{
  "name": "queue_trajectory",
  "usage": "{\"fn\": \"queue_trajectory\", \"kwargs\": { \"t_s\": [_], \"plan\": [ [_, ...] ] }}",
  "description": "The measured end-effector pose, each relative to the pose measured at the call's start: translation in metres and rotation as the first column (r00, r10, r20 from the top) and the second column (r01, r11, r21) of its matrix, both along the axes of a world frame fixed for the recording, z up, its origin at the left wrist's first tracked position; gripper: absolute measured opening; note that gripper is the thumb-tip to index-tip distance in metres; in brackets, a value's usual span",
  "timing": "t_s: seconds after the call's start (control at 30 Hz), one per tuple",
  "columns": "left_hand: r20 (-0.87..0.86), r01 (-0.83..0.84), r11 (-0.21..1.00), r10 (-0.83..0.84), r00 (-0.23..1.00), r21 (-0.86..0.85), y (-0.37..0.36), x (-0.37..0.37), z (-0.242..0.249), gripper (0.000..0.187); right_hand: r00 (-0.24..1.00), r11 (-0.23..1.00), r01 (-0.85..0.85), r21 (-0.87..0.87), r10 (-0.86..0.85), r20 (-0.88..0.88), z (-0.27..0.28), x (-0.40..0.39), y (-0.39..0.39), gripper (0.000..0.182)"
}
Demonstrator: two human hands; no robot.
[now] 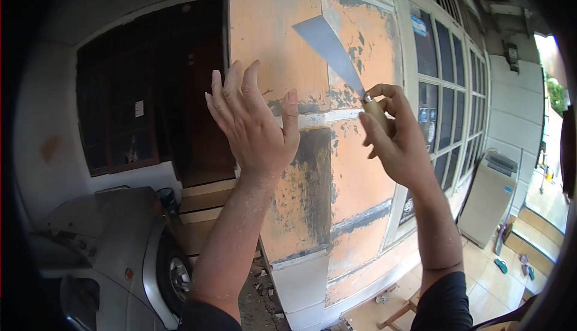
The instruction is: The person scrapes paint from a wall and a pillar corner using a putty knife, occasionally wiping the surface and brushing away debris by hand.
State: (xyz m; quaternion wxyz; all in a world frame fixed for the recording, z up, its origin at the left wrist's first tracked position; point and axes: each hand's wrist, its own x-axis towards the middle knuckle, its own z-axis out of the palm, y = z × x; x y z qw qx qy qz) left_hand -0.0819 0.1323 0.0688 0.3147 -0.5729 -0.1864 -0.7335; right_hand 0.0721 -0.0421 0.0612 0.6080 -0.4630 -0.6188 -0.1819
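My right hand [393, 133] is closed around the light handle of a scraper [333, 51], whose wide metal blade points up and to the left in front of the wall corner. My left hand [255, 118] is raised with its fingers apart and holds nothing. Behind both hands stands a pillar [276, 30] with peeling orange paint, grey patches and a white band. Whether the blade touches the surface I cannot tell.
A grey car [114, 241] stands at the lower left, before a dark doorway. White-framed windows [448, 91] line the right wall. Further right are a washing machine [490, 199] and sandals [500, 265]. Paint chips and a wooden stool [399, 314] are low down.
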Motion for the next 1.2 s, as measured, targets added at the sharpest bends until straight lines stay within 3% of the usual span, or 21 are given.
{"fn": "queue_trajectory", "kwargs": {
  "t_s": [0.07, 0.17, 0.2, 0.23, 0.3, 0.37, 0.43, 0.5, 0.6, 0.7, 0.73, 0.8, 0.83, 0.9, 1.03, 1.1, 1.2],
  "plan": [
    [0.004, 0.041, 0.999, -0.041, 0.999, -0.023, -0.001, -0.004, -0.001, 0.060, 0.994, 1.000, -0.004, -0.005, 0.004, -0.105, -0.006, -0.018, 0.002, 0.036],
    [0.021, 0.057, 0.995, -0.055, 0.998, -0.087, -0.003, -0.004, -0.002, 0.060, 0.964, 0.960, 0.266, 0.084, -0.263, -0.044, -0.022, -0.037, 0.013, 0.028],
    [0.023, 0.036, 0.993, -0.034, 0.999, -0.112, -0.004, -0.003, -0.001, 0.060, 0.956, 0.936, 0.292, 0.199, -0.294, -0.018, -0.026, -0.042, 0.019, 0.030],
    [0.019, 0.051, 0.991, -0.049, 0.999, -0.121, -0.004, -0.002, -0.002, 0.060, 0.951, 0.933, 0.307, 0.189, -0.309, -0.020, -0.027, -0.045, 0.020, 0.030],
    [0.017, 0.022, 0.994, -0.021, 1.000, -0.110, -0.002, 0.000, -0.001, 0.061, 0.853, 0.809, 0.498, 0.312, -0.521, -0.010, -0.021, -0.049, 0.021, 0.031],
    [-0.020, 0.021, 0.995, -0.023, 1.000, -0.098, -0.003, -0.002, 0.000, 0.060, 0.835, 0.799, 0.541, 0.262, -0.548, -0.052, -0.009, -0.052, 0.020, 0.031],
    [-0.062, 0.013, 0.996, -0.018, 0.998, -0.094, -0.005, -0.002, 0.002, 0.060, 0.686, 0.679, 0.709, 0.189, -0.727, 0.034, 0.001, -0.052, 0.023, 0.031],
    [-0.092, 0.010, 0.995, -0.019, 0.996, -0.097, -0.004, -0.002, 0.006, 0.055, 0.684, 0.681, 0.722, 0.123, -0.729, 0.025, 0.006, -0.059, 0.027, 0.028],
    [-0.147, -0.020, 0.999, 0.015, 0.989, -0.036, -0.005, -0.012, 0.025, 0.049, 0.822, 0.777, 0.558, 0.292, -0.566, -0.064, -0.005, -0.054, 0.041, 0.024],
    [-0.224, 0.093, 0.996, -0.087, 0.971, 0.016, -0.003, -0.028, 0.073, 0.049, 0.879, 0.833, 0.477, 0.280, -0.460, -0.129, -0.029, -0.059, 0.052, 0.030],
    [-0.223, 0.093, 0.995, -0.085, 0.971, 0.024, 0.003, -0.027, 0.088, 0.049, 0.880, 0.858, 0.476, 0.195, -0.465, -0.102, -0.040, -0.061, 0.055, 0.034],
    [0.050, -0.014, 0.996, 0.009, 0.999, 0.084, 0.014, -0.026, 0.115, 0.052, 0.895, 0.897, 0.440, 0.037, -0.435, -0.093, -0.055, -0.067, 0.058, 0.031],
    [0.063, -0.012, 0.996, 0.006, 0.998, 0.089, 0.021, -0.022, 0.117, 0.052, 0.896, 0.899, 0.436, -0.038, -0.438, -0.076, -0.060, -0.069, 0.059, 0.029],
    [0.266, -0.155, 0.965, 0.209, 0.941, -0.212, 0.038, -0.003, 0.118, 0.056, 0.900, 0.903, 0.422, -0.085, -0.428, -0.079, -0.062, -0.072, 0.057, 0.028],
    [0.214, -0.191, 0.960, 0.234, 0.948, -0.204, 0.031, -0.010, 0.116, 0.059, 0.860, 0.847, 0.474, -0.239, -0.504, -0.080, 0.005, -0.073, 0.051, 0.029],
    [0.045, 0.130, 0.854, -0.124, 0.991, -0.505, 0.015, -0.020, 0.122, 0.062, 0.842, 0.841, 0.534, -0.087, -0.538, -0.033, 0.048, -0.062, 0.060, 0.031],
    [0.044, 0.046, 0.877, -0.029, 0.999, -0.478, 0.021, -0.019, 0.126, 0.063, 0.865, 0.858, 0.488, -0.156, -0.500, -0.047, 0.039, -0.066, 0.054, 0.031]
  ]
}}
